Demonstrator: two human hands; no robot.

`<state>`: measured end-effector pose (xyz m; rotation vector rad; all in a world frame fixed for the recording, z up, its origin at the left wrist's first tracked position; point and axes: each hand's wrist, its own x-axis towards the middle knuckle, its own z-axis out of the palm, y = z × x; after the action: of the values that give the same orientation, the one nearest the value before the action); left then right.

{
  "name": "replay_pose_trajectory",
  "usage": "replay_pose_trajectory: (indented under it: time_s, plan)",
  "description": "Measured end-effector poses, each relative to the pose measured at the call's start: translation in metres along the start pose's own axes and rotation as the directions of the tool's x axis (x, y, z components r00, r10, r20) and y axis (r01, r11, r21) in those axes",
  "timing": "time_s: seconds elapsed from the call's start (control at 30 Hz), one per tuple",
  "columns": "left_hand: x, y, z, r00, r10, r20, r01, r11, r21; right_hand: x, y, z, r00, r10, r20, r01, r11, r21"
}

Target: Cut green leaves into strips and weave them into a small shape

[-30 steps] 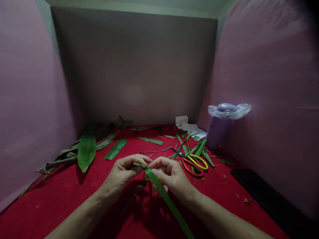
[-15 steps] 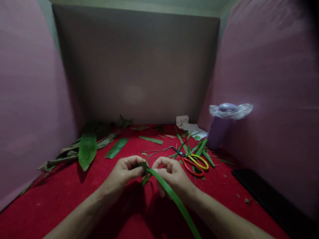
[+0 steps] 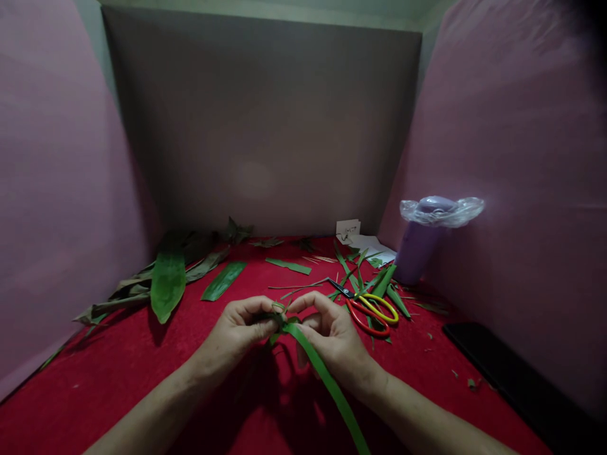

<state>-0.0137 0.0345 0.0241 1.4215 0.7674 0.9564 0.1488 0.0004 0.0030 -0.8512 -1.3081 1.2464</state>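
Observation:
Both hands meet low in the middle of the view, around a small piece made of folded leaf [image 3: 283,319]. Thumb and fingers of my left hand [image 3: 251,322] pinch its left side. My right hand [image 3: 327,328] is closed at its right side, the thumb against a long green leaf strip [image 3: 327,376] that runs from the piece down towards the front edge. The index finger of that hand arches over the top of the piece. Fingers hide much of the folded part, so its exact shape cannot be made out.
Scissors [image 3: 372,309] with red and yellow handles lie right of my hands among cut leaf strips. Broad leaves [image 3: 168,284] lie at left on the red cloth [image 3: 114,379]. A purple container [image 3: 417,249] with clear plastic stands at right, near a black flat object [image 3: 493,360] and white papers [image 3: 374,246].
My right hand has shifted slightly, its index finger now raised and reaching over the folded piece. The strip's lower end has swung a little to the left.

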Motion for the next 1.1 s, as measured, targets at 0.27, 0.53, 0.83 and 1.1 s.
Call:
replay_pose_trajectory:
  time_s: [0.27, 0.53, 0.83, 1.1]
  plan:
    - [0.001, -0.003, 0.0, 0.999, 0.03, 0.016, -0.029, 1.0, -0.008, -0.007, 0.007, 0.0, 0.979, -0.204, -0.007, 0.197, 0.953, -0.231]
    - [0.0, -0.006, -0.002, 1.0, 0.02, 0.012, -0.02, 0.999, -0.041, -0.009, 0.013, -0.003, 0.915, -0.4, 0.05, 0.377, 0.806, -0.457]
    - [-0.001, -0.004, -0.001, 1.0, -0.007, 0.02, 0.008, 1.0, -0.009, -0.01, 0.007, -0.003, 0.918, -0.396, 0.023, 0.358, 0.802, -0.478]
    - [-0.002, -0.005, -0.002, 0.999, -0.015, 0.032, 0.013, 0.998, 0.069, -0.012, 0.006, -0.001, 0.936, -0.353, -0.016, 0.302, 0.823, -0.481]
